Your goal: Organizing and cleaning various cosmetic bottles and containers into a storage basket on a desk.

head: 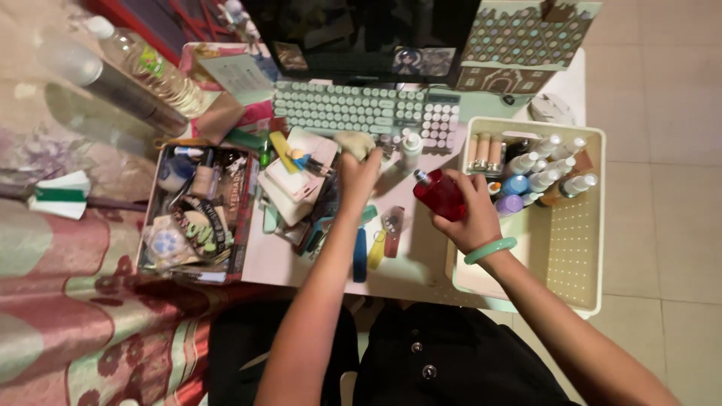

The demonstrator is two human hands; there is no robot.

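Red bottle (438, 194) in right grip (470, 210)

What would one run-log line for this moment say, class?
left hand: grips pale cloth by keyboard | right hand: holds red bottle | cream basket: bottles inside, desk right

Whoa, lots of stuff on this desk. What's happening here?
A person sits at a cluttered desk. The right hand holds a red bottle just beside a cream basket with small bottles standing at its far end. The left hand grips a pale cloth near the keyboard. A box of odds and ends sits at the left.
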